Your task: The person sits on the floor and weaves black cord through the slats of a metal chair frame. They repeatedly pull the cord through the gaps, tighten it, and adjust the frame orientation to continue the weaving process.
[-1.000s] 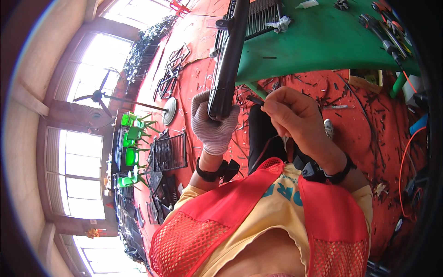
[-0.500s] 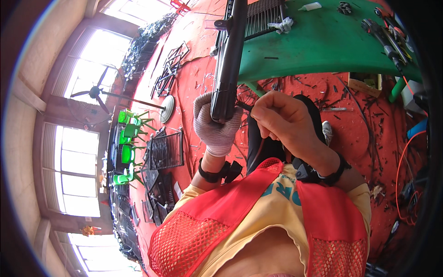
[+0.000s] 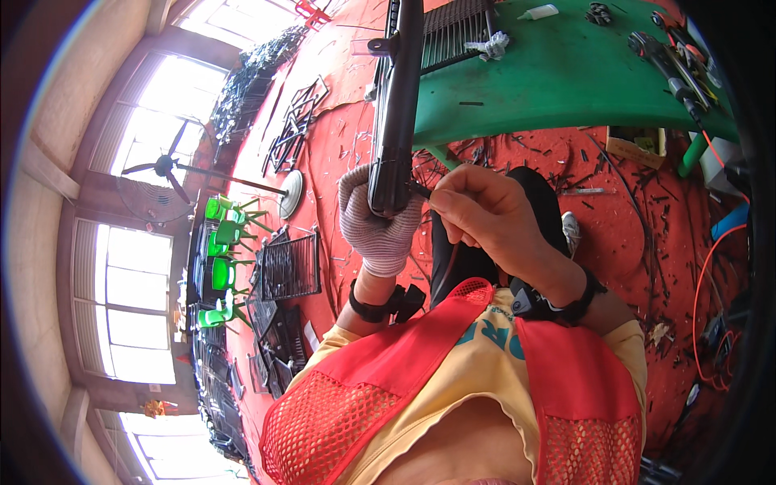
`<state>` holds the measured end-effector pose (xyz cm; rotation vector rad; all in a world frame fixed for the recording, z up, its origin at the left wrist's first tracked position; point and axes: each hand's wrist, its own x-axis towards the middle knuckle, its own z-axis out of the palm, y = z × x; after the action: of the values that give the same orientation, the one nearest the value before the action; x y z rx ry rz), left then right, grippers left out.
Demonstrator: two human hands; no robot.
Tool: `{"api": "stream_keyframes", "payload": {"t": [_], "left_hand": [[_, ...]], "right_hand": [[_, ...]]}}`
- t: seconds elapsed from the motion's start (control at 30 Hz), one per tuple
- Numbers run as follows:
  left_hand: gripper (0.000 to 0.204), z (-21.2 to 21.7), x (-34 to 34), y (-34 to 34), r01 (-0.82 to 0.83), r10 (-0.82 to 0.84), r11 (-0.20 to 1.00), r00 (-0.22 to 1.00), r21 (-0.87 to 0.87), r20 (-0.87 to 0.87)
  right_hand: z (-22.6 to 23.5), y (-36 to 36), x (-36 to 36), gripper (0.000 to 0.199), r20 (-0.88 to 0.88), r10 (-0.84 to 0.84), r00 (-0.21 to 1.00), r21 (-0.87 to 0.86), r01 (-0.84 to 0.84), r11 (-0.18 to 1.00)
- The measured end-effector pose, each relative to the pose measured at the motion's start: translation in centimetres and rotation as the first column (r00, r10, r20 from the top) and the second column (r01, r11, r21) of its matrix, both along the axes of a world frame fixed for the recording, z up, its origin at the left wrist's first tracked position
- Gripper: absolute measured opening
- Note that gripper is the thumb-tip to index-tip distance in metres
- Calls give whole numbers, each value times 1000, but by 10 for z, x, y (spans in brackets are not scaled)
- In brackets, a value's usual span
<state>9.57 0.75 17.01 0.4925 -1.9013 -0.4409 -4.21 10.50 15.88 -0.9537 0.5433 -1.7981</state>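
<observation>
My left hand (image 3: 378, 236), in a grey striped knit glove, is wrapped round the near end of a long black frame piece (image 3: 398, 113). This piece stretches away past the left edge of the green table, with a small lug (image 3: 383, 46) on its left side. Bare and pinching, my right hand (image 3: 495, 212) holds a thin black strip (image 3: 419, 191) between thumb and forefinger. The strip's far tip reaches the right side of the frame piece, beside my gloved fingers; whether it touches or joins there is hidden.
On the green table (image 3: 550, 89) lie a black slatted rack (image 3: 454, 36), a white bottle (image 3: 538, 12), crumpled wrap (image 3: 490, 45) and several hand tools (image 3: 675, 69). Black scraps litter the red floor. An orange cable (image 3: 697, 323) runs at right; a fan (image 3: 165, 165) and green chairs (image 3: 222, 271) stand left.
My right hand has shifted slightly left with the strip, closer to the frame piece. The left hand keeps its grip, almost unmoved.
</observation>
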Motion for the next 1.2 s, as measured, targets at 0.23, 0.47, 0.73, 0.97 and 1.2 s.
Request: {"api": "stream_keyframes", "payload": {"t": [0.23,0.47,0.73,0.97,1.2], "left_hand": [[35,-6,1,-5,90,-88,994,996,-58,36],[39,-6,-1,-3,75,-74,996,997,-42,37],[39,-14,1,-2,114,-116,990,993,88,16],[33,-7,-5,-1,54,-50,996,997,-76,57],[33,-8,-8,7,-8,8,999,1000,43,-3]], "right_hand": [[1,6,-4,11,-57,-5,998,51,8,999],[4,10,-5,10,-84,-31,996,85,38,996],[5,13,-11,10,-114,-78,990,103,90,991],[6,15,-11,12,-153,-61,986,132,82,988],[9,16,-12,14,-163,-10,987,180,39,983]]}}
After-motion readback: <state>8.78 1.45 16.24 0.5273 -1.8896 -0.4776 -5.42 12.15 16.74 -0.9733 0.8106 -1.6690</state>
